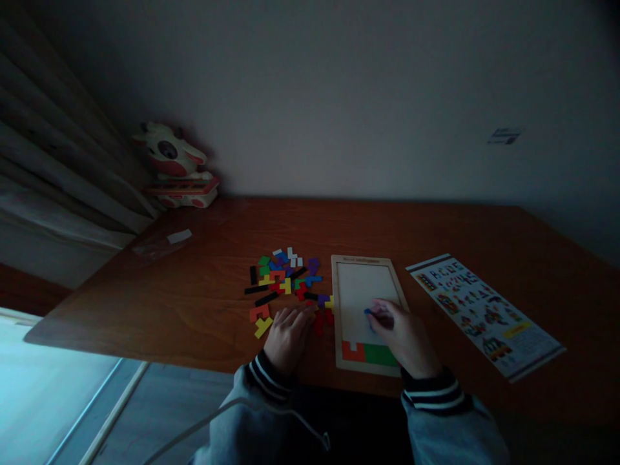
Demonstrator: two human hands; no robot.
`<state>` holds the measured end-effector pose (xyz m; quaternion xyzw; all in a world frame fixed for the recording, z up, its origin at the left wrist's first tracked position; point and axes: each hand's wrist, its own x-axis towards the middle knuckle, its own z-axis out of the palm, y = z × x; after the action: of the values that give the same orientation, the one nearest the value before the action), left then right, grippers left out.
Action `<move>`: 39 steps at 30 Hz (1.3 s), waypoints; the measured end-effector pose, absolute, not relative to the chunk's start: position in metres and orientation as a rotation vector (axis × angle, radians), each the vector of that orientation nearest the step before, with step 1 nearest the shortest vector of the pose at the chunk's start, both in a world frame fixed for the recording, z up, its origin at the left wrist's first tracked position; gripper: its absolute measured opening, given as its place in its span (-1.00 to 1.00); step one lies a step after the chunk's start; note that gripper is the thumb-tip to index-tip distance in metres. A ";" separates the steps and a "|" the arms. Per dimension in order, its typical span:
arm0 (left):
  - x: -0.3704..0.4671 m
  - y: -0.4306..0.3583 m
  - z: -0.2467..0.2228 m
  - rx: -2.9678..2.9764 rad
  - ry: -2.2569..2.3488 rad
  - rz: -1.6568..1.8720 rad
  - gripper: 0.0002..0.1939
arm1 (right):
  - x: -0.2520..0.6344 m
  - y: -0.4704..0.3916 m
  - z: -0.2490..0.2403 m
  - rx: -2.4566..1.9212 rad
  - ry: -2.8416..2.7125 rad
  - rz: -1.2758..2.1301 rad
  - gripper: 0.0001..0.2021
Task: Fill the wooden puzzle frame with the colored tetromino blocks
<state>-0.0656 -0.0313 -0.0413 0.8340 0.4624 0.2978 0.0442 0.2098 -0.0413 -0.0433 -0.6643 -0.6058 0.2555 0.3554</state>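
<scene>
A wooden puzzle board (369, 278) lies on the table, with an orange piece (353, 351) and green pieces (378, 354) along its near edge. Above the board, my right hand (400, 329) pinches a small blue piece (369, 312) between thumb and fingertips. My left hand (289, 332) rests palm down at the near edge of a pile of coloured pieces (287, 284), left of the board. Its fingertips are near red and yellow pieces; whether they hold anything is hard to make out.
A printed pattern sheet (484, 310) lies to the right of the board. On the wooden table (217, 236), a cow-shaped toy (177, 165) stands at the back left, near a clear plastic bag (157, 247). A cable (217, 413) crosses in front of my left sleeve.
</scene>
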 end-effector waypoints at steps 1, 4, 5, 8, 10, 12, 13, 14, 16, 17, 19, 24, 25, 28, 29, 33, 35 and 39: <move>-0.066 -0.031 -0.042 2.549 1.411 0.906 -0.71 | 0.211 -0.041 -0.042 -1.716 -1.588 0.646 -0.70; -0.067 -0.032 -0.044 2.567 1.425 0.922 -0.66 | 0.211 -0.040 -0.035 -1.722 -1.629 0.623 -0.70; -0.067 -0.032 -0.045 2.574 1.433 0.937 -0.65 | 0.210 -0.039 -0.033 -1.721 -1.636 0.624 -0.69; -0.067 -0.031 -0.047 2.590 1.453 0.970 -0.67 | 0.209 -0.037 -0.028 -1.702 -1.655 0.640 -0.69; -0.067 -0.031 -0.046 2.609 1.470 0.969 -0.69 | 0.209 -0.035 -0.026 -1.685 -1.674 0.658 -0.71; -0.067 -0.031 -0.044 2.632 1.479 0.956 -0.69 | 0.210 -0.033 -0.025 -1.678 -1.688 0.667 -0.74; -0.066 -0.031 -0.043 2.643 1.479 0.951 -0.69 | 0.210 -0.032 -0.025 -1.680 -1.691 0.667 -0.76; -0.066 -0.031 -0.042 2.653 1.473 0.949 -0.69 | 0.210 -0.031 -0.025 -1.682 -1.694 0.664 -0.78; -0.066 -0.033 -0.041 2.671 1.449 0.948 -0.70 | 0.211 -0.031 -0.023 -1.680 -1.701 0.660 -0.81; -0.067 -0.033 -0.040 2.680 1.427 0.943 -0.71 | 0.211 -0.033 -0.022 -1.670 -1.707 0.661 -0.82; -0.067 -0.034 -0.039 2.702 1.353 0.941 -0.71 | 0.211 -0.037 -0.021 -1.641 -1.734 0.665 -0.82; -0.065 -0.035 -0.036 2.697 1.166 0.901 -0.74 | 0.214 -0.048 -0.025 -1.682 -1.782 0.619 -0.69; -0.064 -0.035 -0.036 2.680 1.154 0.895 -0.75 | 0.214 -0.048 -0.028 -1.695 -1.769 0.603 -0.67; -0.063 -0.033 -0.036 2.630 1.151 0.882 -0.77 | 0.216 -0.048 -0.035 -1.694 -1.722 0.568 -0.70; -0.063 -0.033 -0.036 2.620 1.155 0.879 -0.77 | 0.216 -0.048 -0.037 -1.696 -1.705 0.565 -0.72; -0.065 -0.031 -0.036 2.589 1.153 0.903 -0.75 | 0.216 -0.048 -0.040 -1.699 -1.636 0.559 -0.76; -0.066 -0.031 -0.036 2.525 1.138 0.939 -0.75 | 0.216 -0.049 -0.038 -1.704 -1.642 0.524 -0.74; -0.068 -0.030 -0.035 2.359 1.170 1.069 -0.79 | 0.219 -0.049 -0.034 -1.728 -1.676 0.423 -0.72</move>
<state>-0.0676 -0.0296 -0.0346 0.8207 0.4072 0.3719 0.1494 0.2188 -0.0493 -0.0345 -0.6644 -0.6446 0.1626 0.3416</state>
